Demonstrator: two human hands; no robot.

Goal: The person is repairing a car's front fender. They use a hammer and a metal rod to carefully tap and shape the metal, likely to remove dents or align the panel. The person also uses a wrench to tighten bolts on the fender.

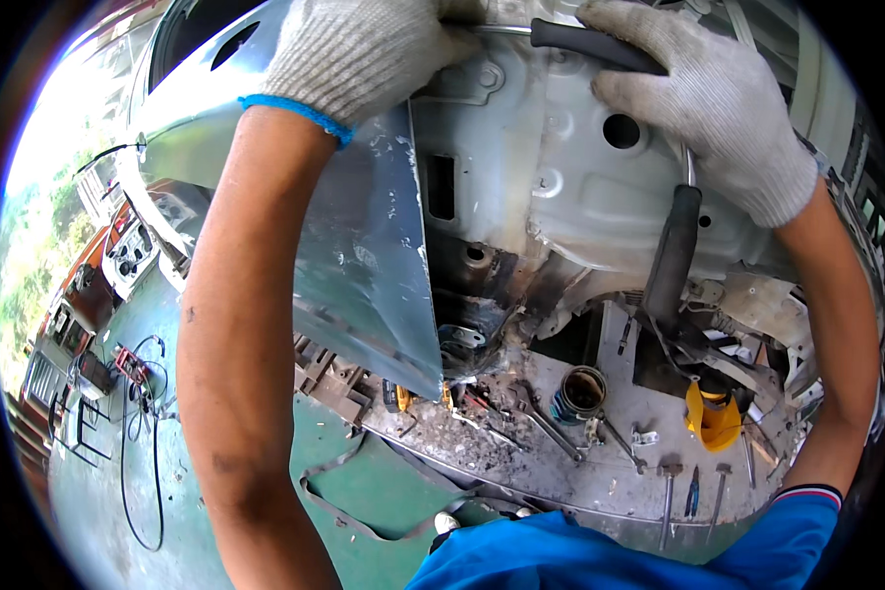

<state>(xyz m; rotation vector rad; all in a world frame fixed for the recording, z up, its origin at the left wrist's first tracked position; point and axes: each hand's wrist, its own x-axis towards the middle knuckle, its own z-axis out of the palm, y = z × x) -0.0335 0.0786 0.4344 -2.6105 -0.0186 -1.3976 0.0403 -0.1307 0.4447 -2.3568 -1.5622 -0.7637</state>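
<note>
My left hand (359, 49), in a white knitted glove with a blue cuff, is at the top edge beside a silver body panel (364, 226). Its fingers close at the thin metal shaft of a black-handled tool (595, 44); the tips are partly cut off. My gloved right hand (708, 113) grips that tool's black handle between thumb and fingers. Below the right palm, a second black grip (674, 256) hangs from a metal shaft. Whether both grips belong to one tool is hidden by the glove. Behind them is a pale grey car body wall (585, 187) with holes.
Below lies a dirty metal surface (610, 492) with an open can (582, 390), an adjustable wrench (541, 418), a yellow cup-like container (713, 418), a hammer (670, 482) and blue-handled pliers (693, 492). A strap (334, 506) and cables (128, 472) lie on the green floor at left.
</note>
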